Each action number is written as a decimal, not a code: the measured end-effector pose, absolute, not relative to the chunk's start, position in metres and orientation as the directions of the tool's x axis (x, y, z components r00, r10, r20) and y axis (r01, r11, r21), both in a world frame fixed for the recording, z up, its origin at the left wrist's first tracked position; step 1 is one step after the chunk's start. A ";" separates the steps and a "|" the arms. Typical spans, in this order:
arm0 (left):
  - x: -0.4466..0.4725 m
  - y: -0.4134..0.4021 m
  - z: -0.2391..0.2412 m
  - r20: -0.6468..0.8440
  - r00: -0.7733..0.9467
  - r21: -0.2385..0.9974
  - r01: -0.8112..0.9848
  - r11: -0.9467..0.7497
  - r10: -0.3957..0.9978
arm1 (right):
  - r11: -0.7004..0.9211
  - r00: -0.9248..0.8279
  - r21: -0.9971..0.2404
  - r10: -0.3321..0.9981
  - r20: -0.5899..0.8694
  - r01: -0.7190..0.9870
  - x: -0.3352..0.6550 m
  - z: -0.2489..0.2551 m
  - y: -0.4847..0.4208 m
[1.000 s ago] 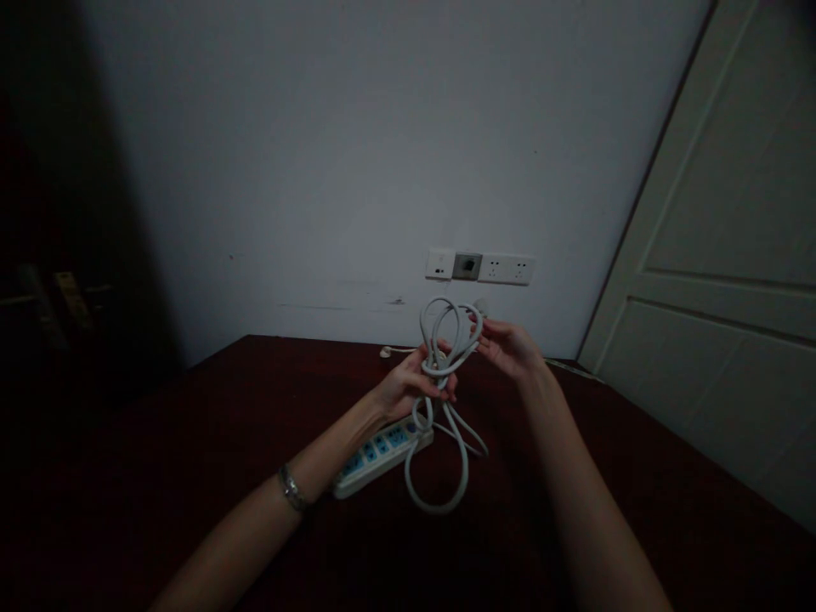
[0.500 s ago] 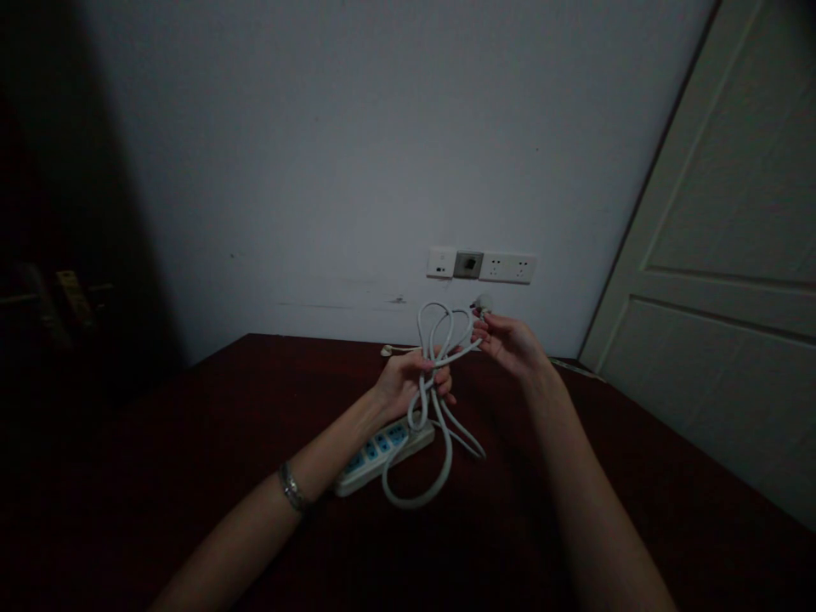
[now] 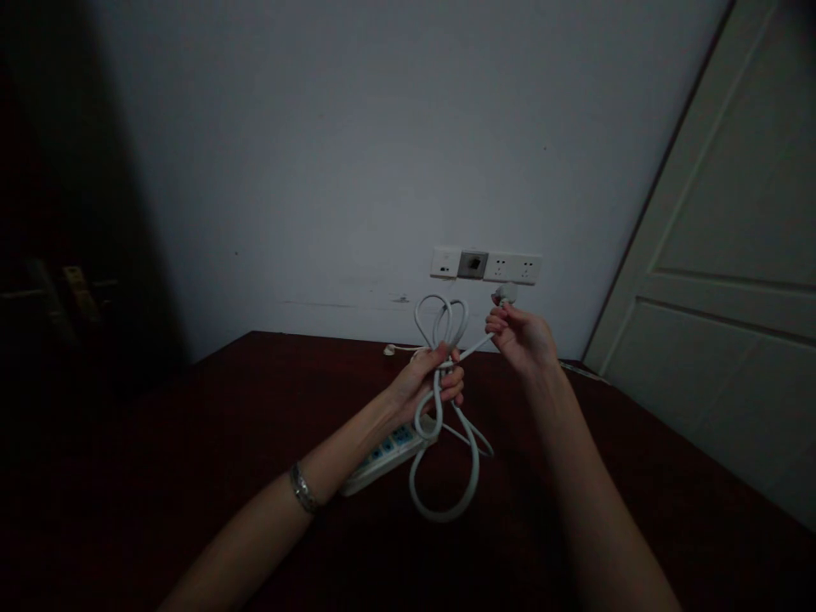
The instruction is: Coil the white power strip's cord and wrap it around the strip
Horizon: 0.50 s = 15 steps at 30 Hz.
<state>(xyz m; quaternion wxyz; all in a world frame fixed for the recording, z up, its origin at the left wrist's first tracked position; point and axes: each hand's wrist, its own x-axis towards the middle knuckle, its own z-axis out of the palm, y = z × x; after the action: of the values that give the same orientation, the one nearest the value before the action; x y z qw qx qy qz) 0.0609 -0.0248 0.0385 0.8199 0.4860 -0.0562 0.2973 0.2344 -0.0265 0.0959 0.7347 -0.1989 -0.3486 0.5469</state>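
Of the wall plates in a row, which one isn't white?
The grey middle plate: it sits between the white left plate and the white sockets on the right.

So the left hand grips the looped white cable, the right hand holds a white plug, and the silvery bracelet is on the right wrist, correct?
Not quite: the head view shows the silvery bracelet on the left wrist. The left hand grips the looped white cable; the right hand holds a white plug.
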 end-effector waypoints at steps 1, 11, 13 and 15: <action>0.061 -0.024 0.038 0.390 0.814 0.758 -0.549 0.351 0.431 | 0.332 0.173 -0.660 0.939 0.296 -0.673 0.234 0.097 -0.027; 0.063 -0.002 0.029 0.242 0.746 0.790 -0.523 0.320 0.621 | 0.456 0.174 -0.625 0.871 0.459 -0.633 0.215 0.125 -0.076; 0.064 0.000 0.028 0.236 0.734 0.788 -0.528 0.317 0.637 | 0.480 0.141 -0.658 0.855 0.499 -0.580 0.200 0.130 -0.090; 0.066 0.001 0.027 0.230 0.715 0.779 -0.542 0.316 0.660 | 0.495 0.101 -0.685 0.842 0.529 -0.535 0.181 0.133 -0.103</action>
<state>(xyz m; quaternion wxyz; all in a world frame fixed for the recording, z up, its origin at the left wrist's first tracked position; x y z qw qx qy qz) 0.0657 0.0013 0.0269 0.8085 0.4516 0.0652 0.3716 0.1813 -0.1029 0.1332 0.7239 -0.1629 -0.4726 0.4755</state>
